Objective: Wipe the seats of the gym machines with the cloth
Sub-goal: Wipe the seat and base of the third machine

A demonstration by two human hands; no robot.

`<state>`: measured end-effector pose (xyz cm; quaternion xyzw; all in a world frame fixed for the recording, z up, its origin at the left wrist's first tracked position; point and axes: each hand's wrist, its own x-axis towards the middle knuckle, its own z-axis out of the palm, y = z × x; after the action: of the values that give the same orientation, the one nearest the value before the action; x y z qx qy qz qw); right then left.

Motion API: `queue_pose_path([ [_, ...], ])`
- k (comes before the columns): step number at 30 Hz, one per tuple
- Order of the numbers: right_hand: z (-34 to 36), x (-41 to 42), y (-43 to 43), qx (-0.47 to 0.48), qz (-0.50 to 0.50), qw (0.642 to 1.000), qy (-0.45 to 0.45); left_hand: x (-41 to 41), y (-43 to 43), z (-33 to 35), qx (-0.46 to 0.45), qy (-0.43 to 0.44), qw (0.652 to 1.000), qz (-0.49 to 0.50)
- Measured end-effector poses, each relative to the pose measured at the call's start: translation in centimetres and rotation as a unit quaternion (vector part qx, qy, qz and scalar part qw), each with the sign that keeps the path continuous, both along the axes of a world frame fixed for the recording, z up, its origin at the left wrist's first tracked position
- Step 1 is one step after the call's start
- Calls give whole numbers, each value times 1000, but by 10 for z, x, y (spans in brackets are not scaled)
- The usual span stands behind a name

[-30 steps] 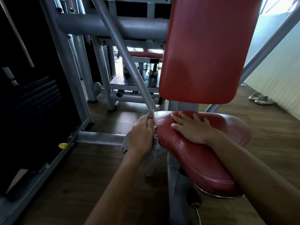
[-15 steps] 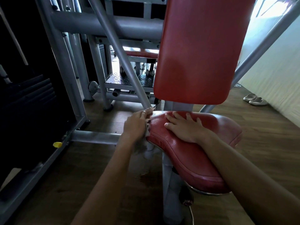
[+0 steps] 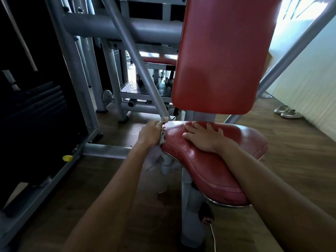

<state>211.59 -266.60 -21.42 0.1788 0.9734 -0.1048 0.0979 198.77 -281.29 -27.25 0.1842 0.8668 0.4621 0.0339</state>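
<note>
While the person bends over the gym machine, the left hand (image 3: 150, 133) is just left of the middle of the frame. Its fingers are curled tight round a pale cloth (image 3: 154, 158). That hand pushes the cloth against the left edge of the red seat (image 3: 209, 166), near the seat's far corner. Some of the cloth hangs loose under the hand and wrist, down by the grey seat post (image 3: 189, 206).

The right hand (image 3: 203, 136) lies flat on top of the seat, in the middle of the frame. Its fingers are straight and spread out, and they hold nothing. The right arm runs across the seat and down to the lower right corner.

The seat is shiny and fills the middle and lower right. A tall red backrest (image 3: 223, 55) stands up behind it, in the upper middle of the frame. Grey metal bars (image 3: 116, 31) cross the upper left. Dark weight plates (image 3: 36, 110) fill the left side, with a small yellow knob (image 3: 67, 158) low down beside them. The floor (image 3: 118, 193) is brown wood. A pair of pale slippers (image 3: 288, 111) sits on it at the right edge, by a white wall. A thin white cord (image 3: 213, 237) trails at the bottom, near the foot of the post.
</note>
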Motion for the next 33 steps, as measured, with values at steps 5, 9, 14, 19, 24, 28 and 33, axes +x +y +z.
queue_pose_path([
  [5, 1, 2, 0, -13, -4, 1000, 8, 55, -18, -15, -69, 151, 986, 25],
  [9, 3, 9, 2, -33, -17, 996, 85, 66, -18, -17, -50, 182, 981, 35],
  [14, 10, 21, 7, -89, -109, 971, 191, 76, -19, -3, -51, 238, 970, 26],
  [19, 19, 44, 31, -158, -127, 960, 194, 70, -9, 22, -117, 286, 951, -5],
  [24, 8, 94, 78, -155, -91, 977, 111, 74, 18, 56, -186, 263, 945, -61],
  [28, -15, 107, 84, -81, -76, 981, 160, 96, 64, 84, -171, 204, 953, -144],
  [33, -22, 99, 88, -86, -103, 978, 161, 101, 88, 96, -85, 39, 966, -240],
])
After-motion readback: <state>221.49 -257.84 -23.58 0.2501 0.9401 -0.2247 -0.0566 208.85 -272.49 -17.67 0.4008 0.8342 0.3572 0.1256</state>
